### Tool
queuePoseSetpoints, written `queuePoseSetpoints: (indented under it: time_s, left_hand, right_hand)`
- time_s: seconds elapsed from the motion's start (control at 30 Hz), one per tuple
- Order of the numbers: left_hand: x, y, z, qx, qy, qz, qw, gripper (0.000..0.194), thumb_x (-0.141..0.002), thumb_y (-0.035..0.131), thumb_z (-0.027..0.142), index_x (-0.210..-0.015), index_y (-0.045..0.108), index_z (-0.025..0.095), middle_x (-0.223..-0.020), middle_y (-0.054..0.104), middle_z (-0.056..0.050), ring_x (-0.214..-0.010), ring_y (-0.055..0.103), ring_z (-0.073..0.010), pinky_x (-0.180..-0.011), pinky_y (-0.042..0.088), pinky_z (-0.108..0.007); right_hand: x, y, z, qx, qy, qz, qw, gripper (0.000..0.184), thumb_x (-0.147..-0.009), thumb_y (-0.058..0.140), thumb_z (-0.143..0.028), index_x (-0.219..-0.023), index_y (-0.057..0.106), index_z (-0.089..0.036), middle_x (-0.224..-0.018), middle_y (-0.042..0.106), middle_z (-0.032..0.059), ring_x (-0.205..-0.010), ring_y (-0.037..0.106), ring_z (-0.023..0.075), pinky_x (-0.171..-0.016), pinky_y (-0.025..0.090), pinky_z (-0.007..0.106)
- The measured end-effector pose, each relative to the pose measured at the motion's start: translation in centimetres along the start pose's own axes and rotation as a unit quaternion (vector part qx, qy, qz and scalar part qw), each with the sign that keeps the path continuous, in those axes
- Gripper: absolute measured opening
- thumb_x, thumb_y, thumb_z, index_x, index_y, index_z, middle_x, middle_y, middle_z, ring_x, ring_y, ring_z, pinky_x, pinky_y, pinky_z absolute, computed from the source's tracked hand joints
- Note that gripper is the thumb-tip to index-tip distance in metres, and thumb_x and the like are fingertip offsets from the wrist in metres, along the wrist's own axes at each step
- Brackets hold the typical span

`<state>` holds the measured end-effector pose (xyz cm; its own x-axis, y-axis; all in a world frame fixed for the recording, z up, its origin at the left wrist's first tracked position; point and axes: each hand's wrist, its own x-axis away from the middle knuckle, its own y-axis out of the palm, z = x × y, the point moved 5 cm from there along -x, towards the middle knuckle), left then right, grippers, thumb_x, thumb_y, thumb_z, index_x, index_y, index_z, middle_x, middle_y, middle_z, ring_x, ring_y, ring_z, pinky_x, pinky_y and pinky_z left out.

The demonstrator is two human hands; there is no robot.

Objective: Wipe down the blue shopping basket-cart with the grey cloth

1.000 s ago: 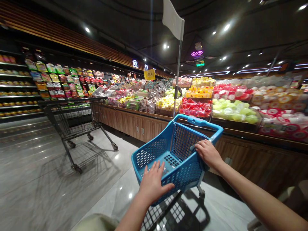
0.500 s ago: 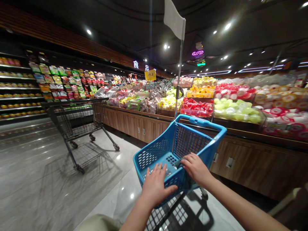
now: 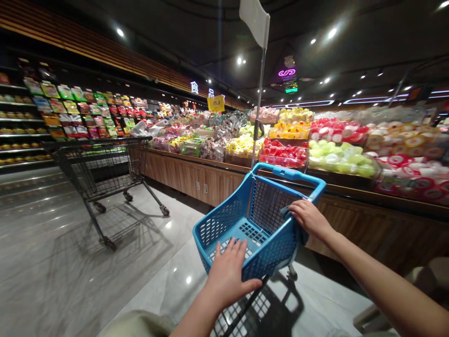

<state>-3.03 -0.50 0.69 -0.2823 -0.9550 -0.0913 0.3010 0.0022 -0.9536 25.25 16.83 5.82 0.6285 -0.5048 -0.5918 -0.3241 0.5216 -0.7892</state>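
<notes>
A small blue plastic shopping cart (image 3: 219, 213) stands in front of me, its basket holding nothing. Over its near end lies my left hand (image 3: 229, 274), open, with fingers spread and thumb out to the side; whether the palm presses on the rim cannot be seen. My right hand (image 3: 310, 219) is closed over the cart's right rim, close to the handle end. A blue-grey cloth (image 3: 285, 212) pokes out from under its fingertips, and more of it seems to hang outside the rim.
A black wire shopping cart (image 3: 101, 173) stands on the left. Behind the blue cart runs a wooden-fronted display counter (image 3: 182, 175) heaped with packaged sweets and jellies (image 3: 284, 153). A pole with a white flag (image 3: 255, 21) rises at the cart's far end. Stocked shelves (image 3: 21, 119) line the left wall.
My right hand has slid along the cart's right rim with the cloth, away from me towards the handle. My left hand stays nearly in place. The view has shifted slightly.
</notes>
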Motion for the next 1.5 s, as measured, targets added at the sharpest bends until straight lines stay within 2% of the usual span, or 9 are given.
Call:
queuePoseSetpoints:
  time_s: [0.23,0.47,0.57,0.67,0.8,1.03,1.13,1.37,1.5]
  left_hand:
    - [0.7,-1.1,-1.8,-0.038,0.055,-0.022,0.998,0.082,-0.079,0.042,0.079,-0.144,0.041,0.03,-0.154,0.035,-0.009,-0.144,0.023,-0.0339,-0.115,0.003,-0.065]
    - [0.8,-0.7,-1.4,-0.043,0.024,-0.015,0.999,0.083,-0.078,0.042,0.08,-0.145,0.04,0.031,-0.153,0.038,-0.007,-0.143,0.026,-0.037,-0.113,0.014,-0.067]
    - [0.8,-0.5,-1.3,-0.048,0.014,-0.017,0.999,0.084,-0.077,0.042,0.08,-0.145,0.04,0.03,-0.153,0.038,-0.007,-0.142,0.027,-0.0378,-0.112,0.015,-0.067]
    - [0.9,-0.4,-1.5,-0.052,0.013,-0.019,0.998,0.089,-0.075,0.044,0.082,-0.146,0.038,0.029,-0.152,0.039,-0.007,-0.142,0.027,-0.0378,-0.113,0.015,-0.066]
    - [1.1,-0.4,-1.7,-0.043,0.015,-0.017,0.999,0.096,-0.071,0.048,0.083,-0.148,0.034,0.027,-0.153,0.038,-0.008,-0.143,0.027,-0.0359,-0.115,0.014,-0.061]
    - [0.8,0.1,-0.9,-0.038,0.02,-0.007,0.999,0.096,-0.07,0.049,0.083,-0.146,0.04,0.024,-0.148,0.044,-0.011,-0.139,0.035,-0.0344,-0.115,0.019,-0.054]
    - [0.5,0.3,-0.5,-0.04,-0.005,0.007,0.999,0.093,-0.073,0.046,0.083,-0.144,0.042,0.024,-0.147,0.046,-0.012,-0.137,0.038,-0.0354,-0.114,0.019,-0.057]
    - [0.2,1.0,-0.7,-0.037,-0.007,0.009,0.999,0.106,-0.067,0.055,0.082,-0.151,0.028,0.023,-0.151,0.04,-0.011,-0.138,0.035,-0.0376,-0.114,0.017,-0.063]
    - [0.4,1.3,-0.9,-0.035,-0.001,0.015,0.999,0.107,-0.067,0.053,0.083,-0.151,0.027,0.021,-0.152,0.038,-0.013,-0.139,0.034,-0.0368,-0.115,0.016,-0.062]
  right_hand:
    - [0.1,0.3,-2.9,-0.007,0.053,0.011,0.998,0.026,-0.097,0.042,-0.03,-0.103,0.067,-0.024,-0.106,0.067,0.0059,-0.11,0.055,0.0245,-0.108,0.03,0.053]
    - [0.5,1.2,-14.1,-0.102,0.034,0.005,0.994,0.024,-0.095,0.044,-0.025,-0.106,0.065,-0.027,-0.109,0.065,0.0047,-0.109,0.055,0.0224,-0.11,0.031,0.053]
    - [0.8,1.4,-17.1,-0.129,0.022,0.01,0.991,0.022,-0.095,0.045,-0.024,-0.107,0.064,-0.027,-0.11,0.065,0.0053,-0.111,0.054,0.0229,-0.111,0.03,0.054]
    - [0.8,1.4,-17.2,-0.143,-0.005,-0.006,0.99,0.022,-0.095,0.045,-0.023,-0.108,0.062,-0.025,-0.109,0.065,0.0058,-0.108,0.055,0.0219,-0.111,0.031,0.054]
    - [0.6,1.2,-14.4,-0.137,-0.047,-0.037,0.989,0.022,-0.095,0.046,-0.024,-0.11,0.062,-0.024,-0.106,0.065,0.0053,-0.103,0.057,0.0199,-0.11,0.033,0.052]
    - [0.8,1.2,-9.0,-0.113,0.009,-0.007,0.994,0.024,-0.098,0.042,-0.027,-0.108,0.063,-0.024,-0.108,0.065,0.0062,-0.107,0.057,0.0214,-0.111,0.029,0.057]
    - [1.0,1.2,-10.0,-0.108,0.037,0.005,0.993,0.024,-0.097,0.042,-0.027,-0.105,0.064,-0.024,-0.109,0.065,0.0064,-0.113,0.054,0.0235,-0.111,0.028,0.058]
    - [1.9,1.4,-16.8,-0.163,0.017,0.018,0.986,0.026,-0.093,0.045,-0.019,-0.113,0.062,-0.025,-0.118,0.062,0.0074,-0.121,0.048,0.0249,-0.111,0.028,0.06]
    - [1.9,1.4,-17.9,-0.181,0.001,0.01,0.983,0.027,-0.092,0.046,-0.016,-0.113,0.061,-0.025,-0.119,0.061,0.0069,-0.121,0.048,0.0238,-0.112,0.028,0.059]
